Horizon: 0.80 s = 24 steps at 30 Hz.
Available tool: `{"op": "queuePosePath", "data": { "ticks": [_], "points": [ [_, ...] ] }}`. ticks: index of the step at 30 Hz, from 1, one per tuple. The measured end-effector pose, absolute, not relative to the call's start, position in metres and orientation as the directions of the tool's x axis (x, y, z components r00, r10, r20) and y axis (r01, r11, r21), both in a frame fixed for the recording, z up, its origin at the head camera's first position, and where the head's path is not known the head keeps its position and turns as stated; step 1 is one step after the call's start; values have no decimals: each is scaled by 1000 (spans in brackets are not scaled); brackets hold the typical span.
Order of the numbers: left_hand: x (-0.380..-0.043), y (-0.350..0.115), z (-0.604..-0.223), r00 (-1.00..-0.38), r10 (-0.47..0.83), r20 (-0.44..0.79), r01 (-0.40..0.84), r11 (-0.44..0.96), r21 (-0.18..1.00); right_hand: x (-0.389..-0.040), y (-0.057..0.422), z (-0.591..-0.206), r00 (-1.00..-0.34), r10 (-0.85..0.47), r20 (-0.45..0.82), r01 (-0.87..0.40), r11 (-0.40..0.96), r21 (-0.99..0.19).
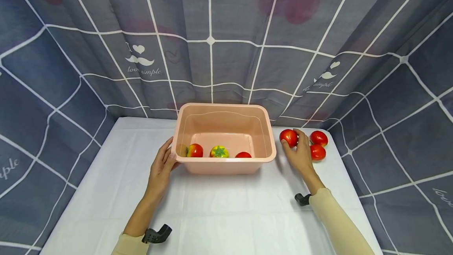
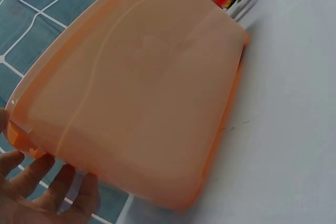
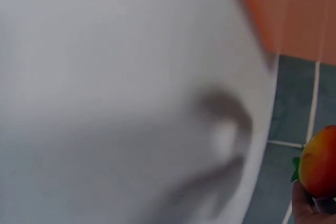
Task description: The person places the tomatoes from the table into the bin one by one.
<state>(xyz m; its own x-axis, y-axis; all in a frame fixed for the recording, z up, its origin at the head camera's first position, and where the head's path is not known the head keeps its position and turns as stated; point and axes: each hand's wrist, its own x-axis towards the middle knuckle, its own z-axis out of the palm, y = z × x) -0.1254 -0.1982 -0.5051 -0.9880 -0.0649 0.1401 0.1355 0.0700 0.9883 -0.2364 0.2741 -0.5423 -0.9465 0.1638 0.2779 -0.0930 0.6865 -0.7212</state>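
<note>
A pink plastic basin (image 1: 221,166) stands on the white-covered table. Inside lie a red-yellow tomato (image 1: 194,150), a yellow-green tomato (image 1: 219,152) and a red tomato (image 1: 243,155), partly hidden by the near rim. My left hand (image 1: 161,174) grips the basin's left end at the rim; in the left wrist view its fingers (image 2: 55,187) lie against the basin wall. Right of the basin, my right hand (image 1: 300,153) holds a tomato (image 1: 288,137) between thumb and fingers. The right wrist view shows this tomato (image 3: 321,163) with a green leafy top, raised off the table.
Two more red tomatoes, one farther back (image 1: 319,138) and one nearer (image 1: 317,152), lie just right of my right hand. A grey checked curtain (image 1: 233,66) surrounds the table (image 1: 212,215) at the back and sides.
</note>
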Motion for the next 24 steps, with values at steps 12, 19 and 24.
{"op": "queuePosePath", "data": {
  "ticks": [12, 19, 24],
  "points": [
    [-126, -198, -505, -987, -70, 147, 143, 64, 988, -228, 250, -500, -909, 192, 370, -219, 536, -815],
    [-125, -198, -505, -987, -68, 145, 141, 68, 988, -225, 237, -476, -887, 193, 419, -294, 464, -836],
    [-125, -198, -506, -986, -66, 153, 149, 63, 987, -225, 226, -464, -880, 140, 454, -356, 441, -824]
  ]
}}
